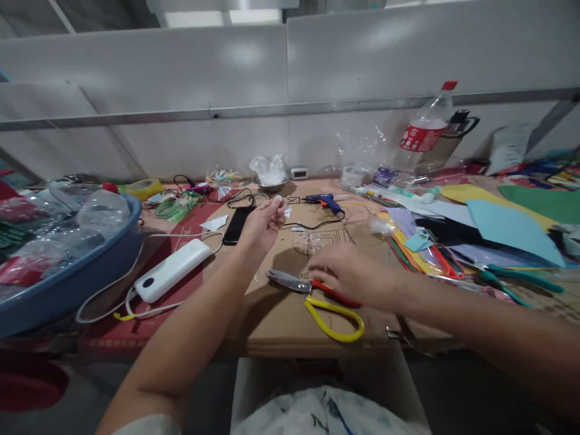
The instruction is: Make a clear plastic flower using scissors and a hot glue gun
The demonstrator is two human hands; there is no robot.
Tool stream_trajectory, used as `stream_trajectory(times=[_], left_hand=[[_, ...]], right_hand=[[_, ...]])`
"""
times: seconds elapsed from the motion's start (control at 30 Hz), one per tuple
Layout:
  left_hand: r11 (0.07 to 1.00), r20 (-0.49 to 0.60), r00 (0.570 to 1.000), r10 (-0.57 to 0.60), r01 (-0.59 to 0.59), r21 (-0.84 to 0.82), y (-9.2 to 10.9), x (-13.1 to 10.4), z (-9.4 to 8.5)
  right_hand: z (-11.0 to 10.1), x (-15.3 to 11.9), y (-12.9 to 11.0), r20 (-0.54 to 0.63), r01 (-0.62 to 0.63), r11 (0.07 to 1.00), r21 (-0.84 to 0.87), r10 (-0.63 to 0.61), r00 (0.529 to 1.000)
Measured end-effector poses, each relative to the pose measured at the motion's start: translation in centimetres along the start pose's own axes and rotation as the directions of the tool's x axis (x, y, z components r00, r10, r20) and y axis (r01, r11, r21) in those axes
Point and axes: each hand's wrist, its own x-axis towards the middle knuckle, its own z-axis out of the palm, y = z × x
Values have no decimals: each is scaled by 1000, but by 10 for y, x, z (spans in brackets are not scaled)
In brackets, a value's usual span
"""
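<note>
My left hand [265, 225] is raised over the cardboard, thumb and fingers pinched together. Whatever sits between its fingertips is too small to make out. Motion smears my right hand [344, 272], which is just above the red handle of the scissors [290, 281]; I cannot tell whether it touches them. The scissors have one red and one yellow handle and lie with blades slightly apart, pointing left. A crumpled piece of clear plastic [310, 241] lies just beyond my right hand. Behind that, a blue glue gun [322, 200] rests on its side.
At left stand a blue basin [131, 232] of plastic bottles and a white power bank [174, 269] with a cable. A black phone [236, 226] lies beside my left hand. Coloured sheets [512, 226], green-handled pliers [521, 278] and an upright bottle [423, 133] occupy the right.
</note>
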Motion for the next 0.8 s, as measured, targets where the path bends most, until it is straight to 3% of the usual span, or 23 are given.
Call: stream_trajectory(times=[0.1, 0.2, 0.33, 0.47, 0.67, 0.8], left_hand=[[1000, -54, 998, 27, -27, -8, -1, 0, -12], [995, -69, 993, 93, -94, -16, 3, 5, -22], [990, -64, 988, 141, -143, -15, 7, 10, -26], [991, -74, 989, 131, -132, -8, 8, 8, -24], [992, -78, 989, 125, -126, -4, 13, 8, -24], [993, -81, 990, 115, -116, -12, 14, 10, -26]], right_hand=[[-14, 36, 28, -185, -16, 999, 36, 22, 983], [-13, 78, 58, -229, -76, 997, 28, 80, 970], [0, 127, 80, -150, -110, 991, -81, 97, 984], [4, 164, 81, -51, -136, 976, -173, 129, 990], [1, 199, 78, 164, -99, 952, -290, 151, 975], [3, 210, 76, 213, -69, 941, -332, 147, 966]])
